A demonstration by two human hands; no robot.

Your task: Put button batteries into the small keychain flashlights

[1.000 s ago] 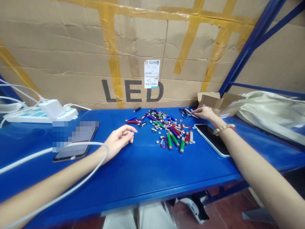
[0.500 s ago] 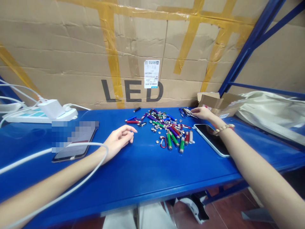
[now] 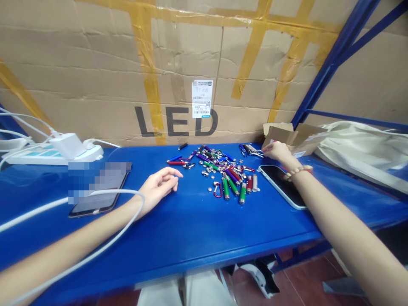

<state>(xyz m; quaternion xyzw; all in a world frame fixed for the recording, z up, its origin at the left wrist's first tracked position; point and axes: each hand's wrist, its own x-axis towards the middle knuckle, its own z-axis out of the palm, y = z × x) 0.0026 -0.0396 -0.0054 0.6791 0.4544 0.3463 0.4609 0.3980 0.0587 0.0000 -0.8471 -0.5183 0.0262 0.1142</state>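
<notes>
My left hand [image 3: 160, 185] rests on the blue table with its fingers loosely stretched and nothing in them. To its right lies a pile of small metal flashlights in purple, blue, red and green, mixed with button cells and carabiner clips. Several green flashlights [image 3: 242, 194] and a red carabiner [image 3: 217, 190] lie at the near side of the pile. My right hand [image 3: 278, 152], wearing a bead bracelet [image 3: 298, 171], is at the back right, fingers slightly bent and apparently empty. Its fingertips are beside a small group of flashlights with silver clips [image 3: 251, 150].
Behind my right hand stands an open small cardboard box [image 3: 291, 135]. A light-framed phone [image 3: 283, 187] lies under my right forearm, another phone [image 3: 102, 193] at left. A white cable [image 3: 105, 192] loops over my left forearm. A power strip [image 3: 38, 155] sits at far left.
My right hand has shifted slightly right, away from the silver-clipped flashlights and toward the small box. My left hand and the pile look the same.
</notes>
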